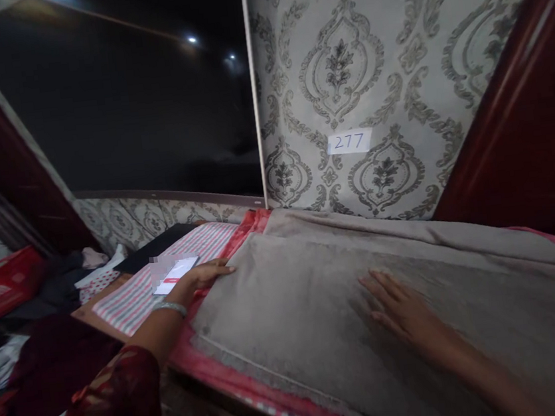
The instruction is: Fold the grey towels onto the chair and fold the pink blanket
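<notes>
A grey cloth (pixel 289 313) lies spread over the table, on top of a red cloth (pixel 209 359) that shows along its near and left edges. My left hand (pixel 212 272) rests at the grey cloth's left edge, fingers stretched out and touching it. My right hand (pixel 393 301), slightly blurred, is over the middle of the grey cloth with its fingers spread and palm down. Whether the right palm presses on the cloth or hovers just above it, I cannot tell. A fold of grey cloth (pixel 411 233) runs along the back by the wall.
Left of the cloth, a white phone-like card (pixel 177 275) lies on a striped cloth (pixel 133 304). A large dark television (pixel 145 103) hangs above. A paper marked 277 (pixel 349 142) is on the patterned wall. Clothes and a red bag (pixel 3 286) are piled at far left.
</notes>
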`<state>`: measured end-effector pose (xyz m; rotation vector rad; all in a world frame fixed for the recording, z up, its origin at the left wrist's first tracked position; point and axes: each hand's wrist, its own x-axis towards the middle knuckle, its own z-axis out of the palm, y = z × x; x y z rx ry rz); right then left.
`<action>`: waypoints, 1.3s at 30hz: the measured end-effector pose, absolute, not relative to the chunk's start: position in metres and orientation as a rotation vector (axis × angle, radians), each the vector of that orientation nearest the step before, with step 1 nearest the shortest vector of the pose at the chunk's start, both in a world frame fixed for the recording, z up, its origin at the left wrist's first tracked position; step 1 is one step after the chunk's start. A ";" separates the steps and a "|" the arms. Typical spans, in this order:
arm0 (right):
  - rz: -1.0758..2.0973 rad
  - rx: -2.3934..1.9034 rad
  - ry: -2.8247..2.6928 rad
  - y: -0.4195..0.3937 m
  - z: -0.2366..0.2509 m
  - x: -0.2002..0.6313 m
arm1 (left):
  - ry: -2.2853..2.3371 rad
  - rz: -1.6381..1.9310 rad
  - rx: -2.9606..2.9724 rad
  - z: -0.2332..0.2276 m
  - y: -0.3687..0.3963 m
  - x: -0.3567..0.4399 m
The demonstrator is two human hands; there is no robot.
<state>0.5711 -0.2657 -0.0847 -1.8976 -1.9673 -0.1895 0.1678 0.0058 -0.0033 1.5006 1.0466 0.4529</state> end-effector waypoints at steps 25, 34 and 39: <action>0.611 -1.422 -1.114 -0.254 -0.094 0.559 | 0.413 0.564 1.630 0.073 -0.080 0.312; 1.142 -1.055 -0.705 -0.270 -0.075 0.590 | 0.285 -0.006 1.651 -0.020 -0.169 0.459; 1.009 -1.143 -0.713 -0.267 -0.078 0.592 | 0.281 0.094 1.619 -0.032 -0.150 0.443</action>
